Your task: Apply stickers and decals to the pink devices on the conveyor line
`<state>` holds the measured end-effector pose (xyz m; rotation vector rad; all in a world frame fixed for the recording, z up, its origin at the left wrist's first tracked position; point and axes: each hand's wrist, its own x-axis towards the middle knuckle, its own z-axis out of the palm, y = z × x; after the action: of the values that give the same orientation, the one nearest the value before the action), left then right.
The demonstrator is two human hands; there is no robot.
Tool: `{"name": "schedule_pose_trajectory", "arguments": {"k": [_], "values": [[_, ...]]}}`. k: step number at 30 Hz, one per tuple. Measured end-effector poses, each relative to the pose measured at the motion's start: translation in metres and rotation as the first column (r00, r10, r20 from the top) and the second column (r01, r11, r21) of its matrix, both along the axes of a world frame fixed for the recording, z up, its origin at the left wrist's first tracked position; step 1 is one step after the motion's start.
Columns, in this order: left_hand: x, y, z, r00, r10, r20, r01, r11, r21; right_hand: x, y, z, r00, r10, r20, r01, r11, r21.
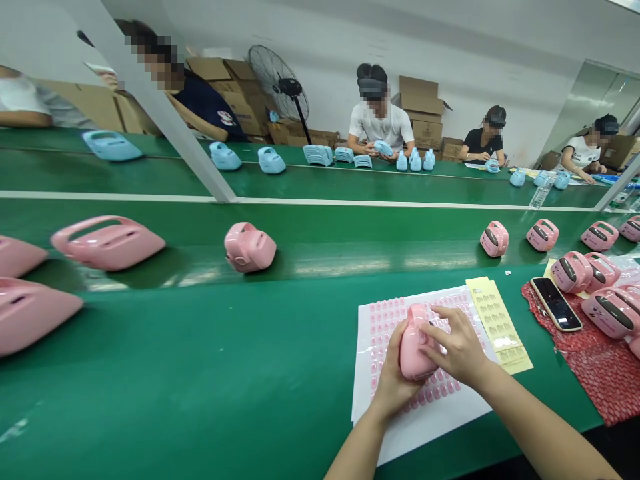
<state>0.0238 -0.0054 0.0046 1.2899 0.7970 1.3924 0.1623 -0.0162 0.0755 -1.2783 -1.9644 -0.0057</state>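
Note:
My left hand [391, 377] cups a pink plastic casing [413, 347] from the left, holding it upright over a white sheet of small pink stickers [385, 320]. Fingertips of my right hand [457, 347] press on the casing's right face. A yellowish backing sheet [497, 323] with cut-outs lies just right of the white sheet.
More pink casings [249, 247] ride the green belt [320, 233], with larger ones [107, 241] at the left and several [570, 271] at the right near a phone [555, 303] on red bubble wrap [600, 380]. Across the belt, people handle blue casings [271, 161]. A fan [280, 87] and cardboard boxes stand behind.

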Motion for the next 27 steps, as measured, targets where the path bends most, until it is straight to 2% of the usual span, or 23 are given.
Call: {"name": "schedule_pose_trajectory", "arguments": {"k": [4,8,10,12,13,15,16,17,18,22,25,27], "values": [[-0.003,0.001,-0.002,1.000,-0.026,-0.015,0.027,1.000,0.002,-0.007,0.007,-0.003,0.959,-0.034,-0.282,-0.015,0.985,-0.170],[-0.007,0.002,-0.001,0.999,-0.025,-0.045,0.024,1.000,-0.012,-0.005,0.027,-0.014,0.820,-0.169,-0.547,-0.119,0.885,-0.451],[-0.008,0.002,0.000,0.997,-0.034,-0.070,0.035,0.999,0.014,0.002,0.038,-0.021,0.744,-0.244,-0.622,-0.151,0.846,-0.512],[-0.010,0.000,0.000,0.997,-0.043,-0.066,0.045,0.998,0.032,0.010,0.045,-0.027,0.705,-0.264,-0.658,-0.195,0.820,-0.538],[-0.010,0.000,0.000,0.997,-0.051,-0.054,0.053,0.998,0.029,0.013,0.046,-0.029,0.705,-0.250,-0.664,-0.249,0.789,-0.562],[-0.012,-0.001,-0.001,0.993,-0.112,-0.024,0.112,0.994,-0.005,0.018,0.047,-0.033,0.723,-0.204,-0.660,-0.385,0.674,-0.631],[-0.013,0.000,-0.001,0.990,-0.144,0.001,0.144,0.989,-0.036,0.020,0.047,-0.034,0.731,-0.193,-0.654,-0.427,0.618,-0.660],[-0.014,0.001,-0.002,0.986,-0.167,0.028,0.168,0.983,-0.077,0.021,0.048,-0.034,0.736,-0.197,-0.648,-0.440,0.588,-0.679],[-0.014,0.002,-0.002,0.984,-0.173,0.052,0.178,0.976,-0.128,0.022,0.050,-0.033,0.736,-0.217,-0.641,-0.421,0.594,-0.685],[-0.008,0.009,-0.003,0.995,-0.073,0.073,0.093,0.940,-0.328,0.030,0.077,-0.018,0.714,-0.311,-0.627,-0.214,0.756,-0.618],[-0.004,0.011,-0.006,0.994,-0.099,-0.037,0.081,0.938,-0.338,0.042,0.113,-0.004,0.712,-0.378,-0.591,-0.011,0.837,-0.548],[-0.004,0.012,-0.009,0.972,-0.158,-0.176,0.101,0.950,-0.296,0.050,0.139,0.002,0.710,-0.439,-0.552,0.128,0.850,-0.511]]}}
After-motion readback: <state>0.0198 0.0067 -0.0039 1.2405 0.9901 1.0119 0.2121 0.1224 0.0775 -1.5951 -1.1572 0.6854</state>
